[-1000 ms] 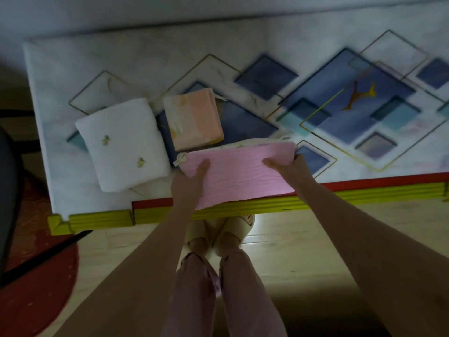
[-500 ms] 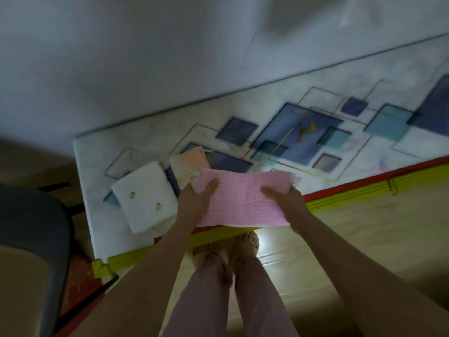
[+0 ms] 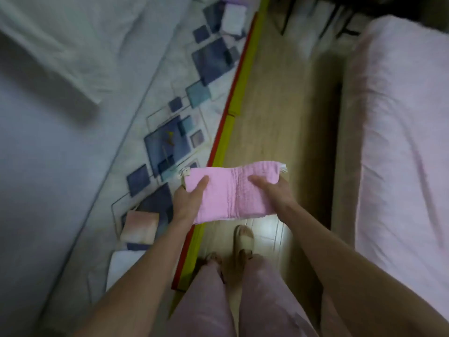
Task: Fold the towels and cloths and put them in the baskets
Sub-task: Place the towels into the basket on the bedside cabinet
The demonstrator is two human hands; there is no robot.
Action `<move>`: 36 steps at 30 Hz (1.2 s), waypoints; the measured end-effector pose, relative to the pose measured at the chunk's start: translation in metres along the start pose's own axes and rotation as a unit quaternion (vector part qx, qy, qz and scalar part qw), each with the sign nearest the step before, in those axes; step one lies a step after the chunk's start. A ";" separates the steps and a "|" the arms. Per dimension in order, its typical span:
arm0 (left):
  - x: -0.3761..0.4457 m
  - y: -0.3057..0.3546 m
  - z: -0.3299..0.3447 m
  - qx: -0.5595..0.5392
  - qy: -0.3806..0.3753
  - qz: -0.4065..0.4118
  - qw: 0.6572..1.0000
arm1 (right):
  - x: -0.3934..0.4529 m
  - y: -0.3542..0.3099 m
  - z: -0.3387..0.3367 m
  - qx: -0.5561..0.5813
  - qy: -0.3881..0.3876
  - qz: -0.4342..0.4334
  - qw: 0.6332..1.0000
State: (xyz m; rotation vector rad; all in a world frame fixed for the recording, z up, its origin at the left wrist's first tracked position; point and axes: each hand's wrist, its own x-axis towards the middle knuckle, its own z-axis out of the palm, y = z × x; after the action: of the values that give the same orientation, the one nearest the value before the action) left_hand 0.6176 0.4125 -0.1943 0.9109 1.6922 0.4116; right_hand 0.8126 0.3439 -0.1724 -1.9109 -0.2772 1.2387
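Note:
A folded pink cloth (image 3: pixel 228 193) hangs in the air over the table's edge and the wooden floor. My left hand (image 3: pixel 189 200) grips its left end, thumb on top. My right hand (image 3: pixel 274 193) grips its right end the same way. On the patterned table (image 3: pixel 170 93) to my left lie a folded peach cloth (image 3: pixel 139 226) and, nearer me, a folded white towel (image 3: pixel 121 266) partly hidden by my left arm. No basket shows in this view.
The table has a red and yellow edge (image 3: pixel 233 98) running up the frame. A strip of wooden floor (image 3: pixel 286 105) lies between it and a pink-covered bed (image 3: pixel 403 142) on the right. My feet in sandals (image 3: pixel 243 242) stand below the cloth.
I have lifted the pink cloth off the table and turned to the right. The table now lies along my left, and the bed has come into view.

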 end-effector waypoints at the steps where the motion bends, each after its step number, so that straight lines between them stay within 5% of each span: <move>1: -0.019 0.004 0.011 0.027 -0.025 0.019 0.999 | -0.018 0.011 -0.020 0.029 0.025 0.014 0.999; 8: -0.166 -0.009 0.118 0.189 -0.224 0.165 0.942 | -0.153 0.108 -0.173 0.213 0.232 0.046 0.948; 19: -0.476 -0.181 0.277 0.367 -0.473 0.277 0.752 | -0.428 0.348 -0.370 0.338 0.537 0.031 0.773; 28: -0.728 -0.346 0.385 0.432 -0.583 0.359 0.588 | -0.621 0.504 -0.510 0.362 0.669 0.073 0.645; 36: -0.872 -0.435 0.507 0.431 -0.645 0.384 0.500 | -0.677 0.600 -0.645 0.381 0.724 0.090 0.568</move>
State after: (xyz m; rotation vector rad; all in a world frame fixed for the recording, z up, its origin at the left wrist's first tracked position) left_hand 1.0088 -0.6076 -0.0769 1.9765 -0.1747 -0.6203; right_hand 0.8776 -0.7585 -0.0529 -1.5114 1.1584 -0.4508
